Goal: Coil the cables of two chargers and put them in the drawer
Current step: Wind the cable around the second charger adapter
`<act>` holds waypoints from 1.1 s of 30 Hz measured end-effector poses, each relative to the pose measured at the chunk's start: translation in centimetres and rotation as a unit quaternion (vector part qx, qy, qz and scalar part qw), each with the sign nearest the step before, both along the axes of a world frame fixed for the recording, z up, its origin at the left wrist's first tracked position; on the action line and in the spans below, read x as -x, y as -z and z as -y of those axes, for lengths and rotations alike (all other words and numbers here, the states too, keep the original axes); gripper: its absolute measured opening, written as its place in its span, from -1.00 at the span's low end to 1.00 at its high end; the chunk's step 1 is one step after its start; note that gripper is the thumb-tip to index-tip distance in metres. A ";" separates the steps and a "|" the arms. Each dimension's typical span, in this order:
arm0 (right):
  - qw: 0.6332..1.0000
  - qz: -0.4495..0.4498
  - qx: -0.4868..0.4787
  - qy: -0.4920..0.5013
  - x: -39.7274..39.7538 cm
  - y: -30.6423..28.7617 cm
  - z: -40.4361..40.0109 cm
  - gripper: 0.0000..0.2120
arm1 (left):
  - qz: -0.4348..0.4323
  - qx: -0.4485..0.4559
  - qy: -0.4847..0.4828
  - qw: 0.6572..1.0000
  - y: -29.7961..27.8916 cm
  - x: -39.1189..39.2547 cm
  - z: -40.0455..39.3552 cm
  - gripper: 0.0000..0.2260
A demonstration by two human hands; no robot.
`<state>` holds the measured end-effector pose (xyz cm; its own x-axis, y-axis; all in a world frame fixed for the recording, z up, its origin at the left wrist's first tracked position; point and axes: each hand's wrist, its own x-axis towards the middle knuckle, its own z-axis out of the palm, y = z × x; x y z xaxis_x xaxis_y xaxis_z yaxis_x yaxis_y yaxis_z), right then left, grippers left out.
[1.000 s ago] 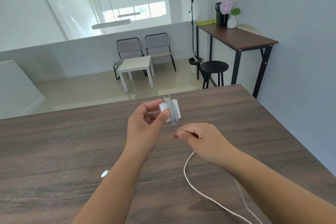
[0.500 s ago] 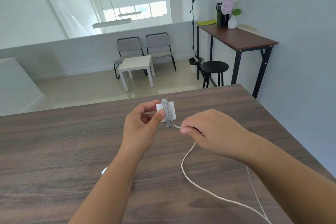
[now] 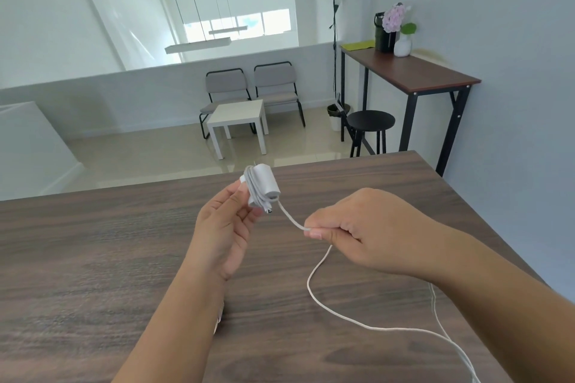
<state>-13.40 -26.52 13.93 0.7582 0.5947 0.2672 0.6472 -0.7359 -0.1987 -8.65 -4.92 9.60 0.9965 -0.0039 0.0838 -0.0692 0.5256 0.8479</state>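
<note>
Several turns of cable (image 3: 292, 218) now sit around the charger (image 3: 261, 186), which I see rotated since half a second ago. Left hand (image 3: 222, 233) pinches it above the table (image 3: 93, 258); right hand (image 3: 357, 227), at 3 o'clock, pinches slack for another wrap.

Legible text, labels, brands, numbers, signs: none. The white charger (image 3: 260, 185) shows no readable marking; nothing printed shows on the wooden surface (image 3: 93, 258) either.
</note>
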 end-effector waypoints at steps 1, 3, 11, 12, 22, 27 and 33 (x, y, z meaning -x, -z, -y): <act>1.000 0.003 0.005 0.001 0.1 0.0 0.0 -0.76 | 0.000 0.013 0.005 1.000 0.0 0.0 0.0 -0.74; 1.000 0.007 0.013 0.001 0.2 -0.1 0.1 -0.74 | 0.004 0.020 0.009 1.000 -0.1 0.2 0.0 -0.71; 1.000 -0.006 -0.010 -0.011 0.5 -0.8 0.9 -0.78 | 0.024 0.042 0.020 0.999 -0.4 0.2 -0.4 -0.76; 1.000 -0.009 -0.018 -0.014 0.5 -0.7 1.1 -0.80 | 0.022 0.049 0.019 0.998 -0.5 0.2 -0.5 -0.75; 0.999 0.010 0.029 -0.028 1.4 -0.6 -0.4 -0.72 | 0.082 -0.205 -0.036 0.975 0.0 0.3 0.9 -0.78; 0.999 0.036 0.019 -0.035 0.7 -2.7 -0.4 -0.84 | 0.273 -0.538 -0.054 0.796 0.9 0.7 1.4 -0.75; 0.997 -0.022 -0.038 -0.061 -0.7 -4.6 0.5 -0.80 | 0.335 -0.541 -0.009 0.772 0.2 1.3 2.2 -0.76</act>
<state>-12.66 -26.97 18.53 0.6941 0.6620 0.2828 0.7199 -0.6346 -0.2813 -9.92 -7.07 9.42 0.7320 -0.4181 0.5379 -0.6810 -0.4704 0.5612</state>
